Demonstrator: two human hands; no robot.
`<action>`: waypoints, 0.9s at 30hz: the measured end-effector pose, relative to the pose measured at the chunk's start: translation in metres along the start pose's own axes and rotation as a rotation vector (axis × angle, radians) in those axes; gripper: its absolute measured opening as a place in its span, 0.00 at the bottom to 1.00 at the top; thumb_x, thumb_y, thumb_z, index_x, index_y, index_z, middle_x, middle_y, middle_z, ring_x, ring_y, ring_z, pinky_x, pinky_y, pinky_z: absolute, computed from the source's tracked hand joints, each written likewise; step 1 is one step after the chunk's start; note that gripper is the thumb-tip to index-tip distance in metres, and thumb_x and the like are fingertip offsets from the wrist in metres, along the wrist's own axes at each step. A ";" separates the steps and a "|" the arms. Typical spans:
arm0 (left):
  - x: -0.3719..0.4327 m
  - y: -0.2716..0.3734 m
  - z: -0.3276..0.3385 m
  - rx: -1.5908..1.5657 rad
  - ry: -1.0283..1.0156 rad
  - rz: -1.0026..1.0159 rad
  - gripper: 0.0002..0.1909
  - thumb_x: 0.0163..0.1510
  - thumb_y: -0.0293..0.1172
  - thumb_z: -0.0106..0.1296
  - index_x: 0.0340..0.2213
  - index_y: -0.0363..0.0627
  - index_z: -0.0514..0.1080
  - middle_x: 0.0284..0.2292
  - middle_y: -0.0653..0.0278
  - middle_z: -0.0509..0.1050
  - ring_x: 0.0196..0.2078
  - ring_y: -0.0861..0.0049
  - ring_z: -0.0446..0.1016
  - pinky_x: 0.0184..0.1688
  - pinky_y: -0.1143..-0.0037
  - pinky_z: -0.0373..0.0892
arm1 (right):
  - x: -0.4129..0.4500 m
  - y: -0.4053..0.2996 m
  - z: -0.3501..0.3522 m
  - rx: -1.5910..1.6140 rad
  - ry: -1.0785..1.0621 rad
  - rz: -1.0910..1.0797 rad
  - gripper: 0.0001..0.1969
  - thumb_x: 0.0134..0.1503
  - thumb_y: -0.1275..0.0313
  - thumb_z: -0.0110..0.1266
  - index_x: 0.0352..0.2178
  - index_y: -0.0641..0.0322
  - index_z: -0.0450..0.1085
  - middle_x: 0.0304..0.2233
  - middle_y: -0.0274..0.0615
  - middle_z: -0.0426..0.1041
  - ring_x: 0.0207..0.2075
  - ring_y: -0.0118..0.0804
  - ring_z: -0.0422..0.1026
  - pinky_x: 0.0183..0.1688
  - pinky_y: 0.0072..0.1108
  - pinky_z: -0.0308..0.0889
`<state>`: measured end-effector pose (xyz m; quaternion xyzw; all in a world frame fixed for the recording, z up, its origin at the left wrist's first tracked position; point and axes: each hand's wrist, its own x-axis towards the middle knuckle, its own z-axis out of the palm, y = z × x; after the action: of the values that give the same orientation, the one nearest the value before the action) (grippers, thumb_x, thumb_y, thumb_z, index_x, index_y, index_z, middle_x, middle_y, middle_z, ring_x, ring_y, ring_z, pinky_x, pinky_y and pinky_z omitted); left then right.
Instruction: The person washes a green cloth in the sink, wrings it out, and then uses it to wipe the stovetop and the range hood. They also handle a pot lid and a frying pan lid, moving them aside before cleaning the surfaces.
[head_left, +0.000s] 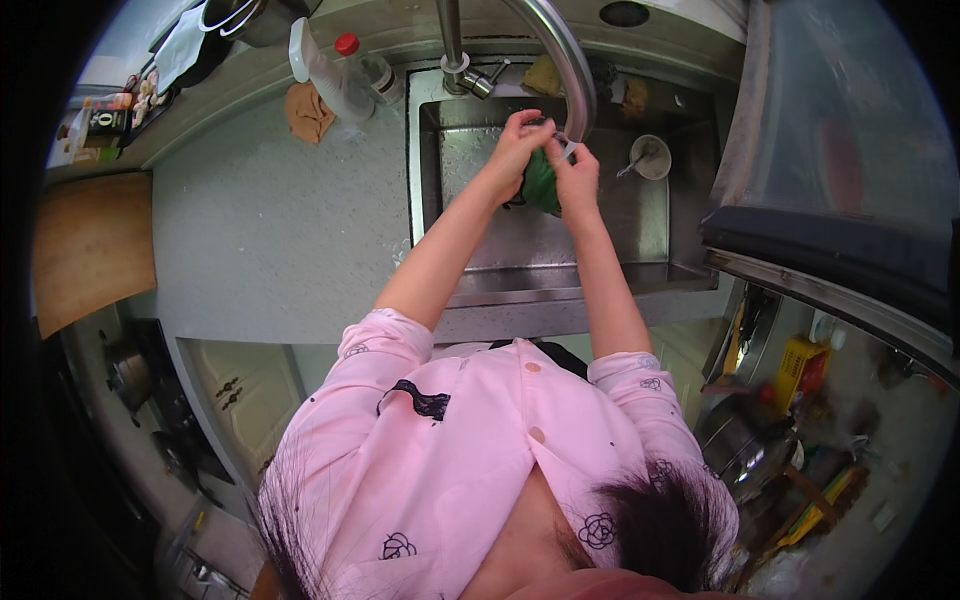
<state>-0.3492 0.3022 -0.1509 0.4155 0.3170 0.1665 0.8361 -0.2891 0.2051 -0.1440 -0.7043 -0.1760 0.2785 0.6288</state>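
Both of my hands are raised over the stainless-steel sink, beneath the curved faucet spout. A soft-looking dark green item hangs between them; whether it is cloth or something else I cannot tell. My left hand grips its upper left part with bent fingers. At its upper right, my right hand has hold of it, close to a small whitish, translucent piece. My fingers partly hide the green item. A white cup with a spoon in it stands in the sink to the right.
Left of the sink, a spray bottle, a red-capped clear bottle and a brown cloth are on the grey counter. Sponges lie behind the basin. A wooden board is far left; a dark-edged panel borders the right.
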 end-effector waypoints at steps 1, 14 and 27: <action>-0.008 0.004 -0.004 0.101 -0.035 0.077 0.26 0.51 0.37 0.55 0.48 0.43 0.59 0.42 0.63 0.67 0.47 0.78 0.65 0.48 0.76 0.63 | 0.005 0.005 -0.005 0.039 0.054 0.012 0.11 0.55 0.73 0.52 0.39 0.67 0.69 0.32 0.34 0.70 0.36 0.24 0.67 0.39 0.17 0.62; 0.025 -0.044 -0.018 -0.386 0.100 -0.170 0.13 0.58 0.41 0.45 0.32 0.45 0.69 0.30 0.63 0.71 0.33 0.76 0.70 0.36 0.74 0.69 | -0.009 0.005 0.011 -0.143 0.197 -0.182 0.15 0.42 0.74 0.60 0.34 0.64 0.69 0.34 0.37 0.66 0.38 0.36 0.68 0.42 0.24 0.62; 0.032 -0.053 0.024 -0.122 0.095 -0.119 0.09 0.56 0.34 0.38 0.38 0.48 0.62 0.35 0.58 0.69 0.37 0.66 0.67 0.41 0.68 0.66 | 0.018 -0.021 0.003 -0.524 0.572 -0.330 0.11 0.55 0.66 0.50 0.27 0.64 0.65 0.27 0.46 0.67 0.31 0.54 0.68 0.32 0.36 0.62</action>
<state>-0.3083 0.2736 -0.1948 0.3359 0.3697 0.1552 0.8523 -0.2749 0.2217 -0.1263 -0.8517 -0.1694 -0.0869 0.4882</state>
